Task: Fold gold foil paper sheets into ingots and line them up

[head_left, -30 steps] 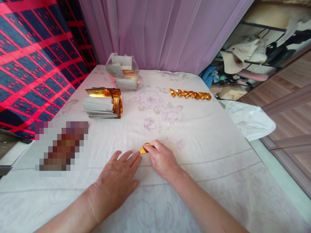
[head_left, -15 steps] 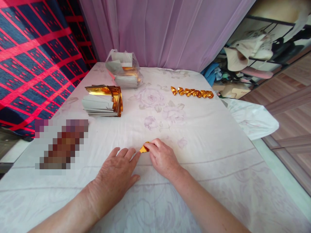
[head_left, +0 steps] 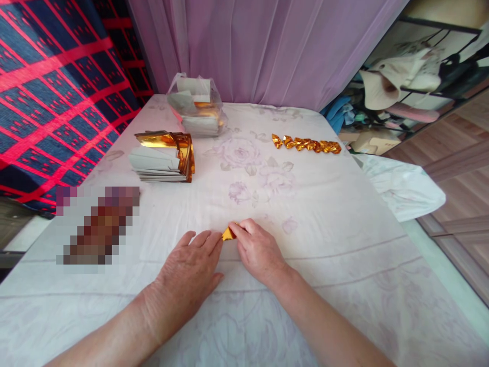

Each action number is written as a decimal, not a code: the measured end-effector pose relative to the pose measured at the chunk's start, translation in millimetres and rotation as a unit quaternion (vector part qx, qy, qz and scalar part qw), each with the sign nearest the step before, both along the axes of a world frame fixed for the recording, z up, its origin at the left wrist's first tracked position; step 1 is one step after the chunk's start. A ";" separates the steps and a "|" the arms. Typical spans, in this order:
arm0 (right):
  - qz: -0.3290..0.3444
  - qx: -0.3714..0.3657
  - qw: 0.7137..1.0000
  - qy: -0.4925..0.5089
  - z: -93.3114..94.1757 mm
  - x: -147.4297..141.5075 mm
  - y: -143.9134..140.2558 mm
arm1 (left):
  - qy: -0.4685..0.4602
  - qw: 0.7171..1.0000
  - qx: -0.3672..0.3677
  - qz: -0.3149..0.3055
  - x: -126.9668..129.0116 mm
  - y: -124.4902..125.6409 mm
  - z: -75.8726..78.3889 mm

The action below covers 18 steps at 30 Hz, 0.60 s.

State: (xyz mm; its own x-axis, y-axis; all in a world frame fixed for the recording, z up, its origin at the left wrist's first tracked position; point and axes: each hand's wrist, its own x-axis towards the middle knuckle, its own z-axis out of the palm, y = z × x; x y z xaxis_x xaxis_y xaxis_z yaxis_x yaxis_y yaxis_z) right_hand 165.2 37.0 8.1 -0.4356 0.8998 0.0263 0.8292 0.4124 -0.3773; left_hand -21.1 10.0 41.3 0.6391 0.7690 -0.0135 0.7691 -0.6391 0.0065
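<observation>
A small folded piece of gold foil paper [head_left: 228, 234] lies on the cloth between my hands. The fingers of my right hand [head_left: 260, 250] are closed on its right side, partly covering it. My left hand [head_left: 191, 267] rests flat on the cloth with fingers stretched out, its index fingertip touching the foil's left corner. Farther off to the right, a row of folded gold foil pieces [head_left: 307, 144] lies on the table. At the left stands a stack of foil-faced paper sheets [head_left: 160, 163], grey on one side and gold on the other.
A clear plastic bag [head_left: 198, 109] with more sheets stands at the back. A blurred-out item [head_left: 101, 227] lies on the left of the flowered tablecloth [head_left: 244, 199]. Beyond the right edge hang a white bag [head_left: 405, 186] and shelves with hats. A purple curtain [head_left: 244, 51] borders the back.
The view has shifted slightly. The gold foil between my hands looks narrower, with its shape turned a little under my right fingers. My left hand stays flat beside it.
</observation>
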 end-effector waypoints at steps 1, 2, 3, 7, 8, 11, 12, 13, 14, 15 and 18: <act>-0.001 -0.007 1.000 -0.006 1.5 -0.8 0.2 | 0.000 1.000 -0.001 0.000 0.1 -0.3 -0.5; -0.002 -0.011 1.000 -0.011 3.1 -1.7 0.6 | 0.001 1.000 -0.003 0.001 0.3 -0.6 -0.7; -0.004 -0.014 1.000 -0.016 4.6 -2.7 1.0 | 0.003 1.000 -0.007 0.003 0.7 -0.7 -0.7; -0.016 -0.014 1.000 -0.022 6.6 -4.9 2.0 | 0.014 1.000 -0.017 0.008 3.8 -0.4 0.9; -0.018 -0.009 1.000 -0.018 5.4 -4.7 1.8 | 0.020 1.000 -0.019 0.008 4.8 -0.3 1.3; -0.018 0.022 1.000 0.013 -2.1 -2.2 0.5 | 0.040 0.999 -0.032 0.011 7.8 -0.3 2.4; -0.021 0.033 0.999 0.030 -5.0 -1.1 0.2 | 0.045 0.998 -0.036 0.013 8.6 -0.4 2.7; -0.027 0.042 0.998 0.048 -7.6 -0.1 0.1 | 0.049 0.998 -0.038 0.015 9.3 -0.6 3.0; -0.031 0.047 0.996 0.062 -9.5 0.7 0.2 | 0.050 0.998 -0.038 0.017 9.7 -0.9 3.1; -0.037 0.050 0.996 0.071 -10.7 1.2 0.5 | 0.048 0.998 -0.036 0.017 10.0 -1.2 3.2; -0.039 0.049 0.996 0.058 -9.5 0.6 2.2 | 0.040 0.999 -0.022 0.015 9.9 -1.9 3.1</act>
State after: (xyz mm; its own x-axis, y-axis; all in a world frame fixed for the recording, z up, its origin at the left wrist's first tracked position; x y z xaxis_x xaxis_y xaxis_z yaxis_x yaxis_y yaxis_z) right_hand 165.8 39.2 -1.5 -0.3528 0.9217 0.1612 0.8139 0.3873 -0.4331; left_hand -11.2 8.1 44.4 0.6109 0.7858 -0.0966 0.7875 -0.6157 -0.0279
